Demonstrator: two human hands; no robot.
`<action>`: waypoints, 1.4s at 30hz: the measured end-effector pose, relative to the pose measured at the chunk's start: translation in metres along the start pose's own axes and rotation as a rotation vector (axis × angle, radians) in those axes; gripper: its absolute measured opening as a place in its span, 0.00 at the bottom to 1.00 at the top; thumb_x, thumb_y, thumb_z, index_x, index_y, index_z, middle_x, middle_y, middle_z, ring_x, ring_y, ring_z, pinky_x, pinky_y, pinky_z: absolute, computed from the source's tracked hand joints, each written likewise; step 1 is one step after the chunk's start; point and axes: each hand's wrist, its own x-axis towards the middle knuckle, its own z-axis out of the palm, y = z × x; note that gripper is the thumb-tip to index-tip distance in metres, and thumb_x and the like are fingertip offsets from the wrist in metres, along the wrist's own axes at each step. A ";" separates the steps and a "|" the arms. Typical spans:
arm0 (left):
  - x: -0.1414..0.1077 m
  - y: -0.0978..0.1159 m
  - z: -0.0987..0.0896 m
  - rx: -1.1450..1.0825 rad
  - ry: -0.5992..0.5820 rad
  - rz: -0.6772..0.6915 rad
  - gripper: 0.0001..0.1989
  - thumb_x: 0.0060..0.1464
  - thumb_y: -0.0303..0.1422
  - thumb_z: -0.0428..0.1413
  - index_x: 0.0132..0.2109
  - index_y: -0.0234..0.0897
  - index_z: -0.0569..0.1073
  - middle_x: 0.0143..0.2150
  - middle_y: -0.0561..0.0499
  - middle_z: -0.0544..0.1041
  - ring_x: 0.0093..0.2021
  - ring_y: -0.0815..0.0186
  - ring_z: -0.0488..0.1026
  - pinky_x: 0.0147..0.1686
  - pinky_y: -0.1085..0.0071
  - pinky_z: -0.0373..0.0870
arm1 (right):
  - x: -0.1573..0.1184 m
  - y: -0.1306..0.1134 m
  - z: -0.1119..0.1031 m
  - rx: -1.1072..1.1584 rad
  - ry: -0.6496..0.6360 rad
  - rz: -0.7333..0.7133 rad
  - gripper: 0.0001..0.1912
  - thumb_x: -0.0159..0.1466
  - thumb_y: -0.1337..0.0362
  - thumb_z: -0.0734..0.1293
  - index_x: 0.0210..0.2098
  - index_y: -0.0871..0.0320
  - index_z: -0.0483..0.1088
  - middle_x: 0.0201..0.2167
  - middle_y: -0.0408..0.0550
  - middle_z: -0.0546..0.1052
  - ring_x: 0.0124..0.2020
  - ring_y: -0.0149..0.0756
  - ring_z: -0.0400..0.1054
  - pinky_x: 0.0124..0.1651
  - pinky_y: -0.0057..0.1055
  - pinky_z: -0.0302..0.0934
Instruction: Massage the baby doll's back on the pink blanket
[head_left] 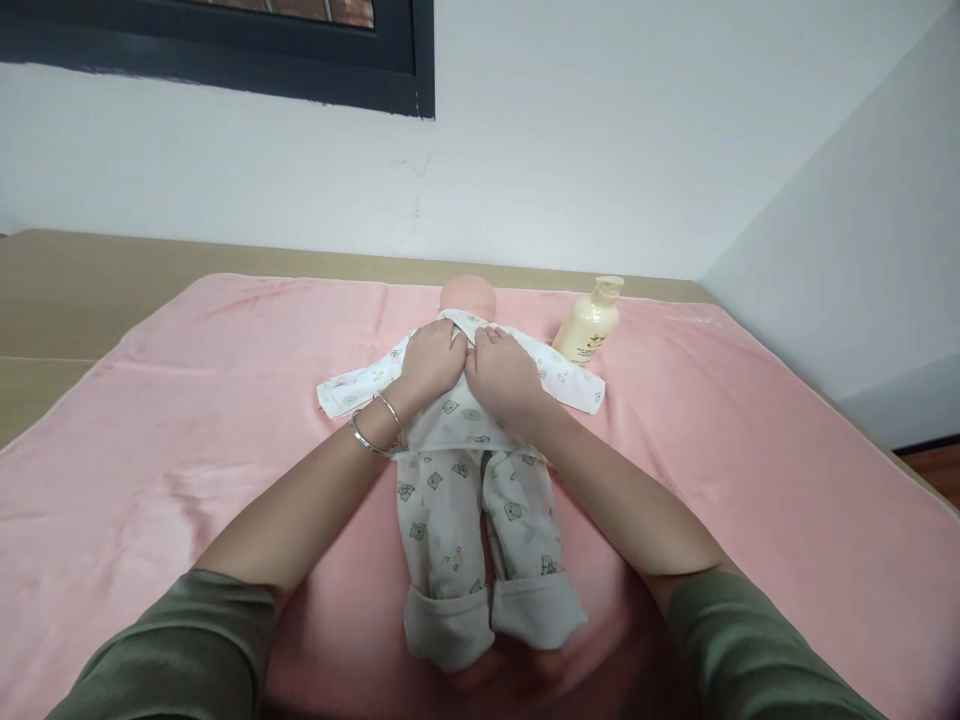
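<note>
A baby doll lies on its back on a pink cloth, its bare head toward the wall. It wears a white printed top with sleeves spread to both sides, and matching trousers with wide turned-up cuffs. My left hand, with two bangles at the wrist, is closed on the top at the left of the chest. Right beside it, my right hand has its fingers curled on the top's front. The fingertips are partly hidden in the fabric.
A pale yellow pump bottle leans beside the doll's sleeve on the right. The pink cloth covers most of a wooden surface. Behind stands a white wall with a dark window frame at the upper left.
</note>
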 end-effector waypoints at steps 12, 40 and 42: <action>0.001 -0.004 0.003 -0.012 0.008 0.011 0.20 0.65 0.36 0.39 0.45 0.35 0.75 0.47 0.38 0.82 0.49 0.51 0.78 0.51 0.57 0.70 | 0.025 0.033 0.001 0.258 -0.029 0.021 0.22 0.71 0.58 0.56 0.57 0.66 0.69 0.60 0.65 0.75 0.61 0.53 0.68 0.65 0.46 0.60; -0.011 -0.005 0.019 -0.110 0.212 0.064 0.24 0.65 0.33 0.40 0.59 0.31 0.73 0.59 0.39 0.78 0.59 0.52 0.73 0.64 0.56 0.65 | 0.015 0.022 -0.009 0.355 0.284 0.139 0.31 0.69 0.62 0.55 0.70 0.63 0.60 0.73 0.56 0.62 0.75 0.49 0.52 0.76 0.53 0.47; -0.010 -0.005 0.019 -0.111 0.207 0.056 0.23 0.65 0.33 0.40 0.58 0.32 0.73 0.59 0.39 0.78 0.59 0.52 0.73 0.63 0.56 0.64 | 0.014 0.019 -0.003 0.300 0.261 0.112 0.29 0.68 0.63 0.56 0.67 0.64 0.64 0.70 0.59 0.67 0.74 0.52 0.54 0.74 0.55 0.49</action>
